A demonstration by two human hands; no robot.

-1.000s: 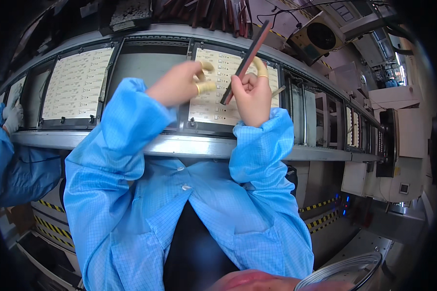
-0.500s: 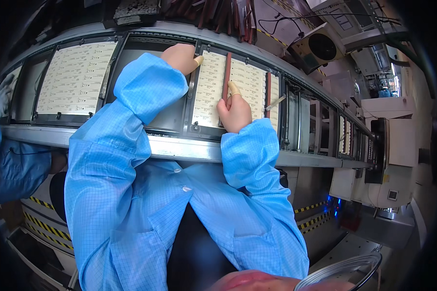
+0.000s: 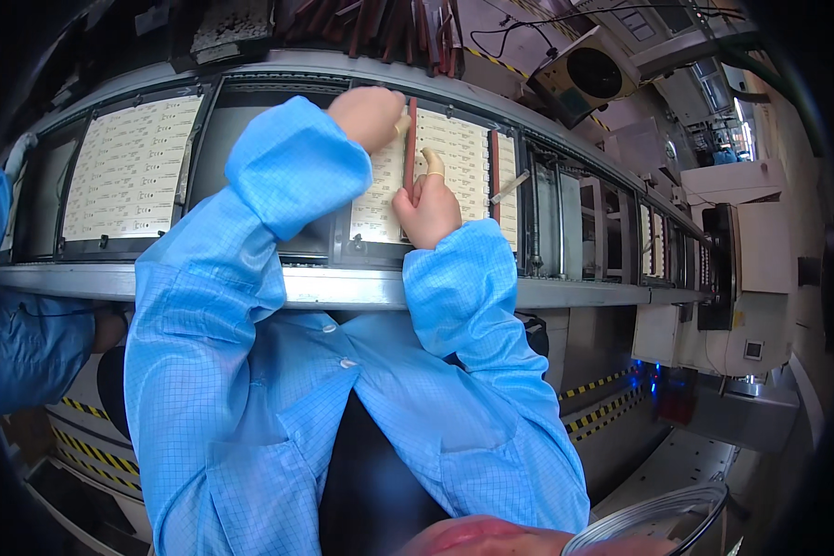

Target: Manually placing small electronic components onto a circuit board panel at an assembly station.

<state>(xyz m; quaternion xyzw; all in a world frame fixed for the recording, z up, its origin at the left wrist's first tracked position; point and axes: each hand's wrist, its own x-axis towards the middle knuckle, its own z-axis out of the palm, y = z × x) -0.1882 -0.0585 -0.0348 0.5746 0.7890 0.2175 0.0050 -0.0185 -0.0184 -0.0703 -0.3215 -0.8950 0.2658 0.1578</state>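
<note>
On the pale printed board panel (image 3: 449,153) in front of me lies a dark red strip (image 3: 410,139), running from the far edge toward me. My right hand (image 3: 428,211) is closed around its nearer end, with a cream finger cot on the index finger. At the strip's far end is my left hand (image 3: 366,119), its fingers curled together and a cotted fingertip against the strip; the exact grip is partly hidden. A second dark red strip (image 3: 495,181) lies across the panel farther right. Beside it, a small pale stick (image 3: 511,187) sits at a slant.
The metal conveyor rail (image 3: 343,287) runs along my side. Another pale printed panel (image 3: 132,167) sits in a frame to the left. Many dark red strips (image 3: 389,32) are piled beyond the far rail. A co-worker's blue sleeve (image 3: 37,338) shows at the left edge.
My left hand has moved right, from the panel's left edge to the strip's far end. My right hand stays at the strip's nearer end. The whole view has shifted slightly.
</note>
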